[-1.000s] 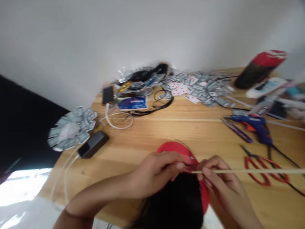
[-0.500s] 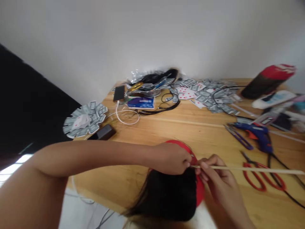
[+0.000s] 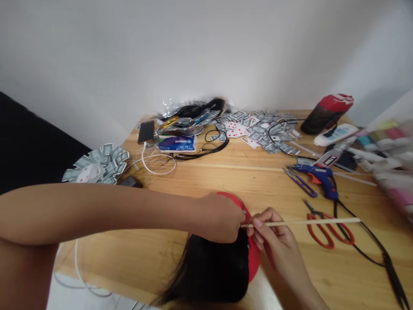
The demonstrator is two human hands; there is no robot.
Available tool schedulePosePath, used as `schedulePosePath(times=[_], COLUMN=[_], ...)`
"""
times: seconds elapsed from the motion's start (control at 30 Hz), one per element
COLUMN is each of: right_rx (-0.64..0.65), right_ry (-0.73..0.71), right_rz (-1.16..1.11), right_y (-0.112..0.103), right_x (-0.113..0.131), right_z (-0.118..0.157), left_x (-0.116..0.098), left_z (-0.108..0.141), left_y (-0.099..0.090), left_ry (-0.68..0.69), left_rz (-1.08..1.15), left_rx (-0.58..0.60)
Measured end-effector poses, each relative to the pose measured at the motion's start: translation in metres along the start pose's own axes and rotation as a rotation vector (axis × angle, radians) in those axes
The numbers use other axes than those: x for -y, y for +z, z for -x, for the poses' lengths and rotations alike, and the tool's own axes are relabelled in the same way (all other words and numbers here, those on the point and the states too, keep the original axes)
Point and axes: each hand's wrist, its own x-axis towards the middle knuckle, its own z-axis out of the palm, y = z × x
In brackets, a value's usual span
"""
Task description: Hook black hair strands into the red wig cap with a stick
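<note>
A round red piece (image 3: 254,262) lies near the table's front edge with long black hair (image 3: 216,267) spread over it and hanging to the left. My left hand (image 3: 226,217) is closed in a fist on top of it; what its fingers pinch is hidden. Between the thumb and fingers of my right hand (image 3: 274,237) is a thin wooden chopstick (image 3: 309,222), its thicker end pointing right. The chopstick's narrow tip meets the fingers of my left hand at the red piece's edge.
On the right lie red-handled scissors (image 3: 331,230), purple thread snips (image 3: 300,181) and a blue glue gun (image 3: 319,176) with its cord. Playing cards (image 3: 258,129), a phone (image 3: 146,131) and a dark red-topped pouch (image 3: 327,113) sit farther back. A ruffle of folded cards (image 3: 109,161) is at left.
The view has turned to the right, so the table's things appear farther left. Both hands keep about the same place on the red piece, and the chopstick stays in my right hand.
</note>
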Motion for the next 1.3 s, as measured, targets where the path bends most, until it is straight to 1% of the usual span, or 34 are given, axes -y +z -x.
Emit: schedulePosePath(times=[0.13,0.23,0.33,0.5,0.73,0.9,1.03,1.13,1.2,1.3], right_rx=[-0.013,-0.027,-0.036,-0.056,-0.032,-0.049,-0.046,-0.052,-0.051,-0.048], right_ry=[-0.012,-0.007,0.007,0.007,0.009,0.041,0.046,0.043,0.045,0.05], right_rz=[-0.008,-0.011,-0.012,-0.031,-0.045,-0.106,-0.126,-0.142,-0.152,-0.161], right_y=[0.002,0.004,0.006,0.009,0.008,0.01,0.01,0.009,0.008,0.007], right_x=[0.001,0.003,0.006,0.009,0.007,0.009,0.01,0.009,0.008,0.006], right_z=[-0.001,-0.002,-0.002,-0.001,-0.001,-0.001,-0.003,-0.004,-0.004,-0.003], left_x=[0.005,0.011,0.013,0.008,-0.001,0.0,0.004,0.007,0.008,0.011], left_z=[-0.002,-0.003,-0.003,-0.003,0.001,0.0,0.001,0.002,0.004,0.007], left_y=[0.001,0.005,0.009,0.012,0.009,0.018,0.027,0.031,0.029,0.024], left_ry=[0.018,0.04,0.034,0.032,0.036,0.128,0.182,0.203,0.207,0.195], left_rz=[0.002,0.009,-0.005,-0.046,-0.132,-0.28,-0.32,-0.341,-0.337,-0.294], left_rx=[-0.01,-0.041,-0.078,-0.127,-0.127,-0.215,-0.283,-0.327,-0.322,-0.274])
